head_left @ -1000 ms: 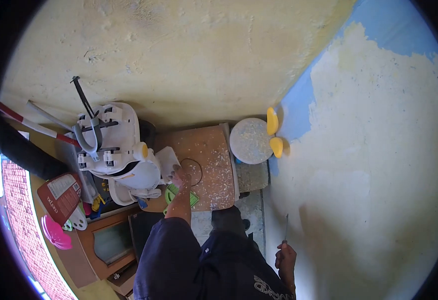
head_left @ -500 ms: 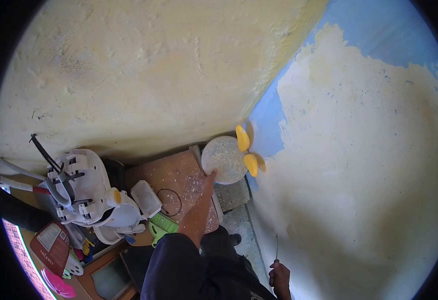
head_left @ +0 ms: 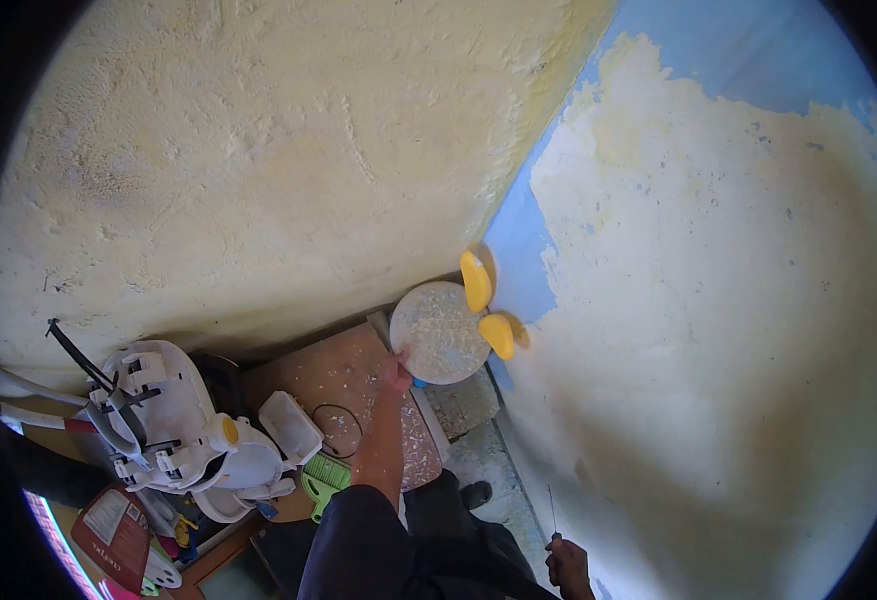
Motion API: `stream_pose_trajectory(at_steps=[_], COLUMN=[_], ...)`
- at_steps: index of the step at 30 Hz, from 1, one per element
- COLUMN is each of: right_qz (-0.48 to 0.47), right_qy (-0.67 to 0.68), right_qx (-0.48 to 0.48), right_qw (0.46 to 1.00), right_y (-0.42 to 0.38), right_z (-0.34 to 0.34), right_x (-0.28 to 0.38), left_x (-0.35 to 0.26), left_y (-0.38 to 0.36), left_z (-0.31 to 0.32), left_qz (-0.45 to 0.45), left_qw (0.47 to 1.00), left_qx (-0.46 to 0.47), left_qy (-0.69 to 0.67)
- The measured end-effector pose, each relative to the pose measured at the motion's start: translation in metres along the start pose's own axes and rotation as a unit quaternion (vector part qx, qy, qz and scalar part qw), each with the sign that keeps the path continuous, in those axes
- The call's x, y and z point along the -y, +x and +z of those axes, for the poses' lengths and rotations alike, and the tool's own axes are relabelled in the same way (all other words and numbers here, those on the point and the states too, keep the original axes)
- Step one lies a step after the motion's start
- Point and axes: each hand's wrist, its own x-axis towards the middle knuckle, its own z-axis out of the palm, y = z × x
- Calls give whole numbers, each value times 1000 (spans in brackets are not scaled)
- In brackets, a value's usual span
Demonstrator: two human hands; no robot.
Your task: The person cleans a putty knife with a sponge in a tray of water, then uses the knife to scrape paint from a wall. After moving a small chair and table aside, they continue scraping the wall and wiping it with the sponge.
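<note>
Left hand (head_left: 395, 374) now gripping dusty round stool (head_left: 441, 333)

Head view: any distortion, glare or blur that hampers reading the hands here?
Head view: strong fisheye, black corners and bent wall lines; sunlit wall bright but not blown out; left hand at the round stool is small yet fairly sharp; right hand with its thin tool sits low near the rim, partly cropped.

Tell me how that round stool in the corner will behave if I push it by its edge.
The round stool looks rigid and probably light, so it would likely slide. With the left hand at its rim, pushing there may tip it. Loose debris on the seat would probably spill off.
</note>
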Motion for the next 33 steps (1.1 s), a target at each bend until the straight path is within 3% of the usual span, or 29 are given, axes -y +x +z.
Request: stream_pose_trajectory(at_steps=[2, 6, 8, 13, 15, 19, 29, 31, 32, 33], right_qz=[41, 16, -1, -45, -48, -67, -107, -110, -109, -108], right_qy=[10, 16, 23, 37, 40, 32, 33, 30, 33, 34], right_qx=[39, 49, 46, 74, 85, 122, 145, 144, 146, 148], right_qw=[998, 999, 999, 996, 994, 990, 983, 983, 983, 982], right_y=[-5, -6, -6, -2, -4, 0, 3, 1, 0, 0], right_z=[-1, 3, 6, 8, 8, 7, 11, 10, 9, 7], right_x=[12, 21, 27, 33, 36, 42, 46, 47, 45, 44], left_x=[-14, -61, -75, -133, -147, -156, -148, -149, -146, -138], left_y=[-14, -70, -99, -174, -195, -226, -230, -228, -234, -251], left_z=[13, 46, 48, 27, -1, -19, -57, -59, -46, -16], left_qz=[-19, -20, 36, 77, 123, 166, 213, 189, 191, 240], left_qw=[999, 999, 998, 996, 991, 981, 963, 942, 942, 908], left_qx=[24, 25, 59, 33, -43, -93, -141, -276, -274, -333], left_qy=[-27, -4, -2, -41, -35, -50, -86, -26, -29, 84])
